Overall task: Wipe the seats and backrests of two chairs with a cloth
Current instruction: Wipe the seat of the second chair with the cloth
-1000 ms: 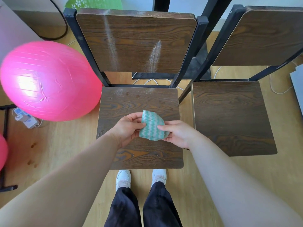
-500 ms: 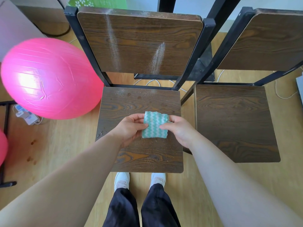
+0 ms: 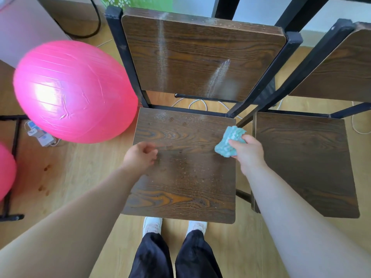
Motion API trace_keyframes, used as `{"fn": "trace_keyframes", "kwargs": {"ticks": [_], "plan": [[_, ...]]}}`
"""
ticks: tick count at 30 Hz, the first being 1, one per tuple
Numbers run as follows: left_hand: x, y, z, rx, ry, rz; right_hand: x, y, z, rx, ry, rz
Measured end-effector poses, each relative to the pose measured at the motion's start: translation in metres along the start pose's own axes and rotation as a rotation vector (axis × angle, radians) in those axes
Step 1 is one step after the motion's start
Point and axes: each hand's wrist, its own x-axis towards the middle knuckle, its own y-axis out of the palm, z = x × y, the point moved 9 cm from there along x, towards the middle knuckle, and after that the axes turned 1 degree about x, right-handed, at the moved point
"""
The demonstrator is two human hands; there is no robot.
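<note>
Right hand [image 3: 250, 152]: gripping a bunched teal woven cloth [image 3: 228, 142].
Left hand [image 3: 140, 155]: hanging loosely curled, holding nothing.
Cloth: hovering over the dusty dark wooden chair seat [image 3: 180, 183] lying between both hands.

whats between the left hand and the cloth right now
Just bare seat of the left chair, speckled with dust, between the left hand and the teal cloth in the right hand; head view shows it.
</note>
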Motion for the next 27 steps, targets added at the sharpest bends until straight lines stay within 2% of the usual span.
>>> {"fn": "trace_keyframes", "kwargs": {"ticks": [5,9,12,16,22,27], "plan": [[0.016,-0.045,0.016,0.246,0.002,-0.119,0.033,-0.034,0.021,-0.436,-0.166,-0.333],[0.026,-0.056,0.018,0.316,0.011,-0.153,0.049,-0.03,0.032,-0.634,-0.225,-0.445],[0.037,-0.061,0.025,0.358,0.035,-0.156,0.058,-0.007,0.029,-0.7,-0.258,-0.378],[0.047,-0.06,0.031,0.351,0.036,-0.143,0.058,0.022,0.014,-0.606,-0.258,-0.239],[0.05,-0.053,0.031,0.342,0.04,-0.126,0.047,0.048,0.007,-0.665,-0.305,-0.159],[0.051,-0.051,0.03,0.34,0.039,-0.123,0.051,0.049,0.008,-0.657,-0.243,-0.142]]}}
